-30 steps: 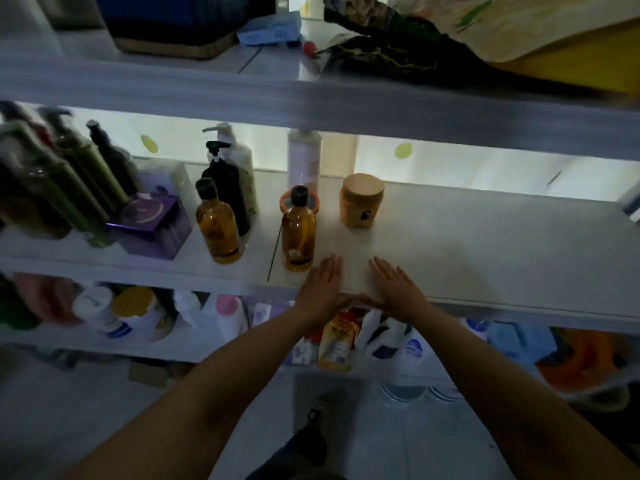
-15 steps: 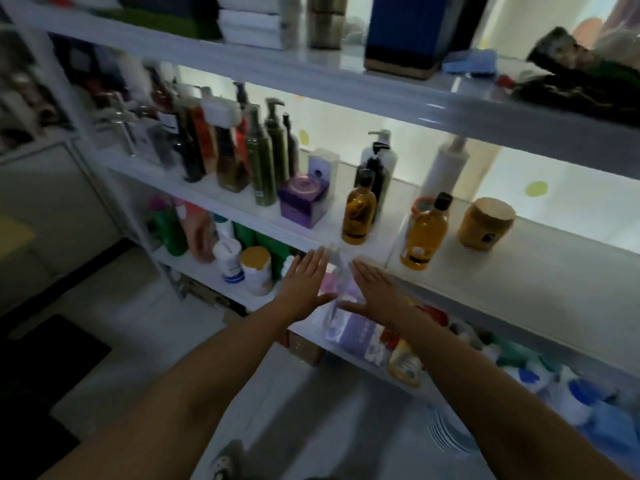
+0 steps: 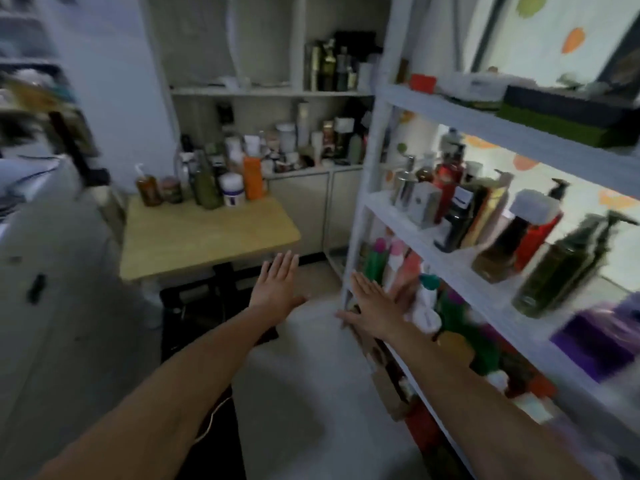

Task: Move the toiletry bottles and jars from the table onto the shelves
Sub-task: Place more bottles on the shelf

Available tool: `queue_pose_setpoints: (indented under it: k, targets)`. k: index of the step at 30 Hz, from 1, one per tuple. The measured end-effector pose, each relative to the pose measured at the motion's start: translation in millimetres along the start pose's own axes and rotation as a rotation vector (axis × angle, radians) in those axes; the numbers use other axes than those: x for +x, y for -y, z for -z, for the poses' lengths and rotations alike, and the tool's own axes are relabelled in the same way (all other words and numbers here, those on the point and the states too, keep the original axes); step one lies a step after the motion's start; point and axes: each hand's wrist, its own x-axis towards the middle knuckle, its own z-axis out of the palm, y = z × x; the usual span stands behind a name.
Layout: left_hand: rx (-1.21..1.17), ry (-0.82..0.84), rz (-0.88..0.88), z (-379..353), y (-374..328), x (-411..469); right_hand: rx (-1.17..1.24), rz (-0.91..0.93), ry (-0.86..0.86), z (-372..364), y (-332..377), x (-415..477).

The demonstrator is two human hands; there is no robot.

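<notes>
Hovering empty, fingers (image 3: 288,264) straight | left hand (image 3: 277,289) near table (image 3: 207,237) corner | right hand (image 3: 375,311) at front edge of shelves (image 3: 384,209)

The table (image 3: 207,237) stands left of centre, with a cluster of bottles and jars (image 3: 221,185) along its far edge. Behind it, a cabinet (image 3: 270,93) carries more containers on two levels. The shelves (image 3: 450,261) run along the right side from near to far. Boxes (image 3: 561,112) lie on the top tier, pump bottles (image 3: 561,268) stand on the middle tier, and other containers crowd the tier below. The left hand (image 3: 278,285) hovers before the table's near corner. The right hand (image 3: 374,306) is just beside the shelves' end post (image 3: 356,237), perhaps touching it.
</notes>
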Motion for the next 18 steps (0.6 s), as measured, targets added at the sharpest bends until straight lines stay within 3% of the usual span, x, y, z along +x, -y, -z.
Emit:
queue_pose_setpoints:
  k: [8,18]
  targets:
    - [-0.052,0.01,0.328,-1.2,152.1,-10.1,0.003,0.198,0.111,-18.3,90.2,138.5]
    - [-0.086,0.068,0.414,-23.2,205.9,72.5,-0.007,0.261,0.235,-42.8,89.3,276.2]
